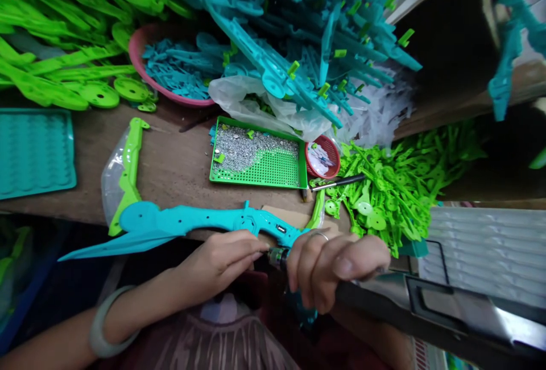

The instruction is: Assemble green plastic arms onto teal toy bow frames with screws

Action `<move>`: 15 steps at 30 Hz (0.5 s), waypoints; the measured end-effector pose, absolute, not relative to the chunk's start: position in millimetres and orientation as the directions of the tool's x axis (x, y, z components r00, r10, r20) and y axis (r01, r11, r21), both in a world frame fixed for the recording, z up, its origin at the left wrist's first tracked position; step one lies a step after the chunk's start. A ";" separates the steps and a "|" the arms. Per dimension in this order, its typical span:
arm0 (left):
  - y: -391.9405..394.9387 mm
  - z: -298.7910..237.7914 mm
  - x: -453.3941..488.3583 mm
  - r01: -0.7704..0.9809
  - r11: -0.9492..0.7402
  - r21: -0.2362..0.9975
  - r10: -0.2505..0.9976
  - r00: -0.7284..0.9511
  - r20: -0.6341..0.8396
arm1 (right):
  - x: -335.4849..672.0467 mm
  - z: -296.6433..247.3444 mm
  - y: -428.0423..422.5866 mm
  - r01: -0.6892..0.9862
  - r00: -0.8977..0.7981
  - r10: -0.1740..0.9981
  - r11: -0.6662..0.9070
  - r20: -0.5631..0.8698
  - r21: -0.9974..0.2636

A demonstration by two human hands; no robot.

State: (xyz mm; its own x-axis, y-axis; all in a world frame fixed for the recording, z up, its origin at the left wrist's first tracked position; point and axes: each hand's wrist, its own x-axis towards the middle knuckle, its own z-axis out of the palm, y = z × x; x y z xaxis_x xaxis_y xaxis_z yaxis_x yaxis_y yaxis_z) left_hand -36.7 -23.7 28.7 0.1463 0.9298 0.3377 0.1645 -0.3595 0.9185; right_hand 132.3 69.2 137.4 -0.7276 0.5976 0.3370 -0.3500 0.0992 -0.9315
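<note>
Teal bow piece (191, 219) lies across the near edge of the worktop (179, 165). Its long axis runs left to right, with the pointed limb tip out to the far left and the grip section right in front of the hands. Left hand (222, 256) sits just below the piece. Its fingers are drawn together, with the tips touching the piece's lower edge by the grip and meeting the driver's nose. Whether anything is pinched there is too small to tell. Right hand (333, 267) is wrapped tight around the power screwdriver (426, 313), whose dark body runs off to the lower right. Its nose points left and up into the grip section from below. Both hands are at the piece's right end, the left one closer to the contact spot. Further back on the worktop is a green tray (260, 174) with small screws, and a small red basket (323, 157) sits just beside it. A loose green bow piece (128, 171) lies to the left, well apart.
</note>
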 end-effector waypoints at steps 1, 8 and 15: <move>-24.3 28.3 -36.2 0.164 -0.356 0.920 0.931 0.149 0.334 | 132.2 137.5 67.5 -0.331 -0.719 0.618 0.096 0.317 -0.939; -32.0 31.4 -29.2 0.328 -0.403 0.854 0.915 0.117 0.387 | 129.9 134.9 44.9 -0.284 -0.608 0.748 0.109 0.266 -0.953; -36.6 32.8 -35.4 0.214 -0.293 0.932 0.918 0.334 0.212 | 137.1 122.5 45.6 -0.358 -0.691 0.637 0.107 0.341 -0.927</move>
